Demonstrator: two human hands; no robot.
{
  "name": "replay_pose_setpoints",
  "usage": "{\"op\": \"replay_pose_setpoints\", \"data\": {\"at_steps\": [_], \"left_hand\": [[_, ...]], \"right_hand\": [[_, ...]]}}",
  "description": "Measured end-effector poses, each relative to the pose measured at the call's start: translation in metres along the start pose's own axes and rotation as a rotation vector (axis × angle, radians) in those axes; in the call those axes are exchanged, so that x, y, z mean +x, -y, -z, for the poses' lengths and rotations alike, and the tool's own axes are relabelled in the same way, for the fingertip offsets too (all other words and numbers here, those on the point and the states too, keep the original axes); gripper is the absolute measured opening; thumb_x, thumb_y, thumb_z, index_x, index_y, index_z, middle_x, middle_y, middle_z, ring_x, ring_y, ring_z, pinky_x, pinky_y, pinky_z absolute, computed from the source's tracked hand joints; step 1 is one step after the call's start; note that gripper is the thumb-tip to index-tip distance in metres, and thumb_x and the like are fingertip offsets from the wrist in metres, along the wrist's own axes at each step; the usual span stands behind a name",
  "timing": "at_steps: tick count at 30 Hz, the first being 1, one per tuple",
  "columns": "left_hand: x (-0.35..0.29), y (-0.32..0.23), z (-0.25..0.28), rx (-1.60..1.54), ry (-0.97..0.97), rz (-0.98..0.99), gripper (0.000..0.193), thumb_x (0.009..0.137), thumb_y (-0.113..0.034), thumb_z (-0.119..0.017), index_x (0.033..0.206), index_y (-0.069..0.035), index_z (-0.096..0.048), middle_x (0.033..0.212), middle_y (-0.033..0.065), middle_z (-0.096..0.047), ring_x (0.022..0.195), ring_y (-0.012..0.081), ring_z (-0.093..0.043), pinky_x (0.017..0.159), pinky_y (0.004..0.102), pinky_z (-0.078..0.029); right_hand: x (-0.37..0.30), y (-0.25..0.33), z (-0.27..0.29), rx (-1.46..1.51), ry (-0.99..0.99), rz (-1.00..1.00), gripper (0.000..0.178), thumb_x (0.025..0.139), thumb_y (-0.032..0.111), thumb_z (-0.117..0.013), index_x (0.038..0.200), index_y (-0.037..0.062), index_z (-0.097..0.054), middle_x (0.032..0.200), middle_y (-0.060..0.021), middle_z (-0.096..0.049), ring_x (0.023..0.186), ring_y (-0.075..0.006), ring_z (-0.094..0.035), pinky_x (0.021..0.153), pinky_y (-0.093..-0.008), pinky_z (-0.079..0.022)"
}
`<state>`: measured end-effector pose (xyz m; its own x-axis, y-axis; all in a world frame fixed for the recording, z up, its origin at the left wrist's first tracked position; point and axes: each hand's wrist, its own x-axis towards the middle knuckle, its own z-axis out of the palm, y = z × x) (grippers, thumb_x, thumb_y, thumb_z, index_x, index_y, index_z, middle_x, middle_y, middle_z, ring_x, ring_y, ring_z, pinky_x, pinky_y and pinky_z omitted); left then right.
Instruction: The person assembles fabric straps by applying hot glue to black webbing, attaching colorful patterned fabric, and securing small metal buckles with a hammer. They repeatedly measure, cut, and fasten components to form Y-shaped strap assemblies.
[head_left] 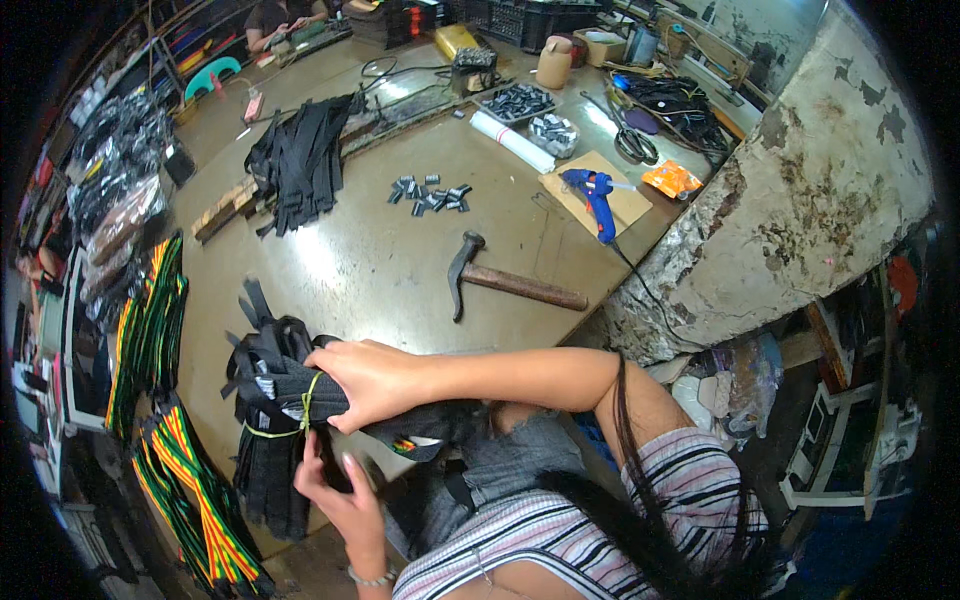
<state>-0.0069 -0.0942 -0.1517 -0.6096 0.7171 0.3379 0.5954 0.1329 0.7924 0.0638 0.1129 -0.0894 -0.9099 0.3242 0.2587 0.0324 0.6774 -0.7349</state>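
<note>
A thick bundle of black webbing straps (272, 490) lies at the table's near left edge, bound by a thin yellow-green tie (270, 434). My right hand (372, 382) reaches across from the right and is closed over the bundle's upper part, thumb and fingers around the straps beside the tie. Just below it, my left hand (345, 497) has its thumb and index finger apart. The index fingertip is at the tie's crossing; whether it touches the tie is hard to see. The far ends of the right hand's fingers are partly hidden by the straps.
A hammer (525, 286) lies mid-table, with several small dark clips (430, 195) beyond it. More black straps (300, 165) rest on a wooden block. A blue glue gun (598, 200) and scissors (632, 145) lie right. Striped straps (215, 510) hang left. Another person (285, 25) sits far off.
</note>
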Motion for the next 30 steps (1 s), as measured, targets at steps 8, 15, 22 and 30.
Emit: {"op": "replay_pose_setpoints", "data": {"at_steps": [8, 15, 22, 30], "left_hand": [[-0.027, 0.019, -0.013, 0.382, -0.001, -0.343, 0.017, 0.084, -0.007, -0.06, 0.1, -0.007, -0.055, 0.126, 0.0182, -0.057, 0.122, 0.0437, -0.052, 0.103, 0.0542, -0.041], [-0.026, 0.029, -0.016, 0.474, 0.018, -0.405, 0.012, 0.077, -0.007, -0.057, 0.087, -0.008, -0.064, 0.115, 0.0157, -0.063, 0.111, 0.0405, -0.06, 0.094, 0.049, -0.048], [-0.028, 0.023, -0.018, 0.388, -0.011, -0.345, 0.008, 0.077, -0.004, -0.059, 0.085, -0.004, -0.061, 0.112, 0.0177, -0.062, 0.107, 0.0398, -0.06, 0.093, 0.0473, -0.048], [0.046, -0.051, 0.014, -0.353, -0.118, -0.179, 0.018, 0.083, 0.016, -0.054, 0.088, -0.001, -0.056, 0.101, 0.0139, -0.059, 0.094, 0.0263, -0.061, 0.086, 0.0358, -0.052]], "right_hand": [[-0.035, 0.029, 0.252, -0.476, -0.712, 0.084, 0.075, 0.062, 0.045, -0.084, 0.116, -0.0033, -0.065, 0.113, -0.0251, -0.067, 0.104, -0.0318, -0.067, 0.092, -0.0376, -0.052], [-0.075, -0.061, 0.459, -0.483, -1.335, 0.012, 0.035, 0.081, 0.023, -0.08, 0.105, -0.0006, -0.071, 0.089, -0.005, -0.072, 0.074, -0.0117, -0.063, 0.069, -0.0281, -0.052], [-0.159, -0.218, 0.569, -0.938, -1.427, -1.03, 0.086, 0.078, 0.07, -0.062, 0.125, -0.0022, -0.062, 0.129, -0.0246, -0.06, 0.12, -0.0392, -0.057, 0.099, -0.0507, -0.046], [-0.114, -0.047, 0.41, -0.05, -1.398, 0.438, 0.025, 0.095, 0.014, -0.065, 0.116, 0.0004, -0.064, 0.116, -0.0142, -0.066, 0.096, -0.0219, -0.066, 0.08, -0.0373, -0.057]]}}
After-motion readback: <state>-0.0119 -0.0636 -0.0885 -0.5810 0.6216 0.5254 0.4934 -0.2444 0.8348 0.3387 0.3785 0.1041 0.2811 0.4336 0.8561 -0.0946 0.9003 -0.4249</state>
